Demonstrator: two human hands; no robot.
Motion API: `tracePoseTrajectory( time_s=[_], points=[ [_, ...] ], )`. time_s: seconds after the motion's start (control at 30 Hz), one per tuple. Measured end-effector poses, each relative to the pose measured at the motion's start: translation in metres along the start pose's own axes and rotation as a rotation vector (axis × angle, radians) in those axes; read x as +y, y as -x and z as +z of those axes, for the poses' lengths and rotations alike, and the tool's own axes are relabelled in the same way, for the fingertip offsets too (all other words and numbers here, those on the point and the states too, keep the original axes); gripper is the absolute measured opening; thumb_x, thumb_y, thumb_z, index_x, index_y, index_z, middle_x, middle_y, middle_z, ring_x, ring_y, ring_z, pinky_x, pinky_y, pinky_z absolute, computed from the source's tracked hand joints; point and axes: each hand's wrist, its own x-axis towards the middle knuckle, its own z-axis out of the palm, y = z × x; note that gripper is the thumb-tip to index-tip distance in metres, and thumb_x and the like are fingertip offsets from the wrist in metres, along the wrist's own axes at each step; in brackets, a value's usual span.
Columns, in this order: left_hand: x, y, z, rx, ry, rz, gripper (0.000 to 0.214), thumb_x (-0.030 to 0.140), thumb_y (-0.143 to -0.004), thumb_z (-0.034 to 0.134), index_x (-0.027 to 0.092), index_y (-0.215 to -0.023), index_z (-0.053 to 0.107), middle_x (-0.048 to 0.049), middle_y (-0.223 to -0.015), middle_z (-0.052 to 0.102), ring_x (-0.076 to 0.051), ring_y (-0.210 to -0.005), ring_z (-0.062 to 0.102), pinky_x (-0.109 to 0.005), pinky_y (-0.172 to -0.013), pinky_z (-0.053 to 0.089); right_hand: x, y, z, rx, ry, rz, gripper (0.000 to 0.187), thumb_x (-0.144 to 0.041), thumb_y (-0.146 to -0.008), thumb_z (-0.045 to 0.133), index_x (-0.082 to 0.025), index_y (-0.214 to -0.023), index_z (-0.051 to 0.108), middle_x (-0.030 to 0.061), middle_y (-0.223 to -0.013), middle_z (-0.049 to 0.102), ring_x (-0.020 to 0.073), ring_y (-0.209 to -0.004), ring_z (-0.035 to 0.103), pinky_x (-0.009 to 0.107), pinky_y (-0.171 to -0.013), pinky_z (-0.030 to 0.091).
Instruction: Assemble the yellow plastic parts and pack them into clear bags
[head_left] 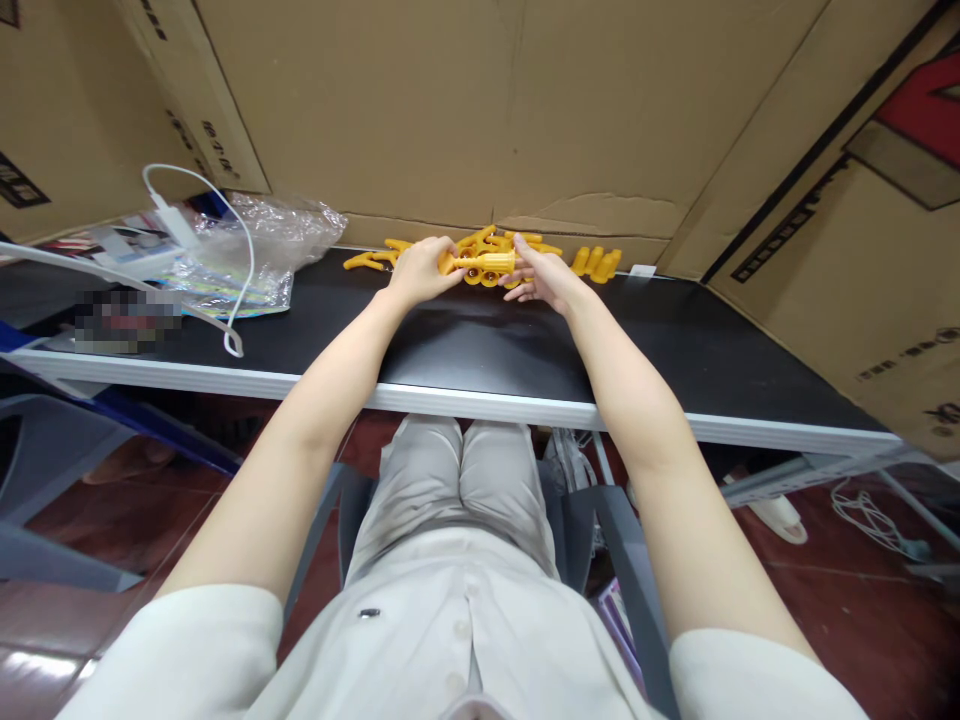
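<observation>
My left hand [427, 270] is closed around the left end of a yellow plastic screw-like part [491, 263], which has a narrow threaded stem and a wider ribbed sleeve. The part lies almost level between my hands, just above the black tabletop. My right hand [546, 278] is at the sleeve's right end, its thumb raised and its fingers spread apart. Behind and below the part are several yellow round pieces and arms [491, 238], partly hidden by my hands. A curved yellow piece [365, 261] lies left of my left hand.
Several short yellow cylinders [596, 263] lie right of my right hand. On the left are clear plastic wrapping [277, 235], a white cable [249, 250] and a blurred-out item [127, 320]. Cardboard panels [510, 110] wall the back and sides. A pale metal edge [480, 401] borders the black table [480, 350].
</observation>
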Motion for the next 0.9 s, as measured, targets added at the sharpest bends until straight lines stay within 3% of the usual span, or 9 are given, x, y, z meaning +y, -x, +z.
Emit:
tracePoseTrajectory(
  time_s=[0.1, 0.2, 0.77, 0.9],
  points=[
    [-0.001, 0.000, 0.000, 0.017, -0.003, -0.003, 0.037, 0.044, -0.090, 0.069, 0.021, -0.119, 0.072, -0.0110, -0.114, 0.076, -0.032, -0.112, 0.069, -0.041, -0.100, 0.053, -0.006, 0.006, -0.003, -0.002, -0.033, -0.046, 0.029, -0.045, -0.098, 0.085, -0.021, -0.107, 0.071, 0.0045, -0.098, 0.082, 0.0131, -0.066, 0.076, 0.020, -0.053, 0.051],
    [0.000, 0.000, -0.001, 0.014, 0.007, 0.004, 0.036, 0.045, -0.090, 0.068, 0.022, -0.118, 0.072, -0.0104, -0.113, 0.076, -0.032, -0.112, 0.069, -0.041, -0.100, 0.053, -0.008, 0.007, -0.005, 0.017, -0.032, -0.045, 0.018, -0.028, -0.097, 0.084, -0.019, -0.104, 0.070, 0.0040, -0.099, 0.081, 0.0105, -0.065, 0.075, 0.018, -0.055, 0.051],
    [0.008, 0.002, -0.004, -0.034, 0.015, -0.033, 0.041, 0.043, -0.093, 0.067, 0.023, -0.128, 0.072, -0.0119, -0.122, 0.076, -0.035, -0.121, 0.069, -0.047, -0.110, 0.052, -0.009, 0.007, 0.004, 0.063, -0.079, -0.056, 0.039, -0.046, -0.089, 0.093, -0.022, -0.089, 0.062, -0.0014, -0.074, 0.067, 0.0135, -0.062, 0.073, 0.026, -0.067, 0.063],
    [0.013, 0.004, -0.007, -0.033, 0.053, -0.059, 0.061, 0.039, -0.091, 0.071, 0.024, -0.149, 0.060, -0.0131, -0.134, 0.072, -0.034, -0.126, 0.069, -0.046, -0.111, 0.053, -0.015, 0.006, 0.006, 0.091, -0.119, -0.105, 0.037, -0.043, -0.091, 0.090, -0.023, -0.092, 0.059, -0.0014, -0.082, 0.071, 0.0137, -0.074, 0.076, 0.028, -0.078, 0.065]
  ],
)
